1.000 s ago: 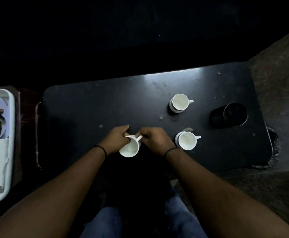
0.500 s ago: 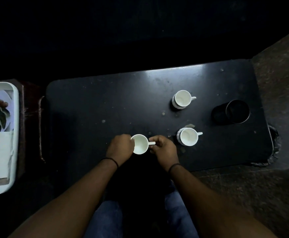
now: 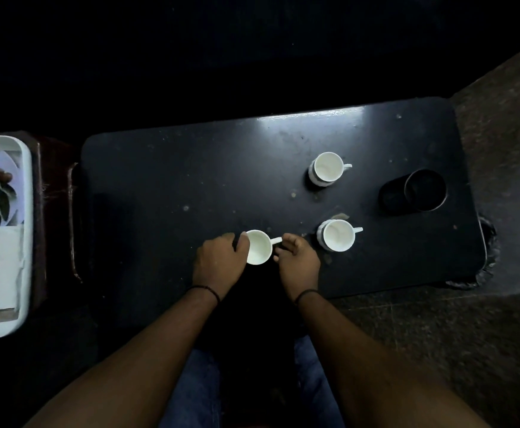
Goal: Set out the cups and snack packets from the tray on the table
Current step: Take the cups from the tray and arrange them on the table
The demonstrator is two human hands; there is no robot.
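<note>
A white cup [image 3: 258,247] stands near the front edge of the black table [image 3: 190,168], its handle pointing right. My left hand [image 3: 218,264] grips the cup's left side with curled fingers. My right hand [image 3: 299,261] pinches the tip of the handle. Two more white cups stand to the right, one close by [image 3: 337,239] and one further back [image 3: 328,166], both with handles to the right. The white tray [image 3: 25,211] sits at the far left on a dark side stand, holding white paper or cloth and a leafy item; I see no snack packets clearly.
A dark cylindrical container [image 3: 425,189] stands at the table's right end. Brown floor [image 3: 484,335] lies to the right and in front. My knees in blue jeans [image 3: 197,390] are under the near table edge. The room behind the table is dark.
The cup was tilted between my hands; it now sits upright on the table, slightly further from me, with the handle turned to the right. Both hands stay on it.
</note>
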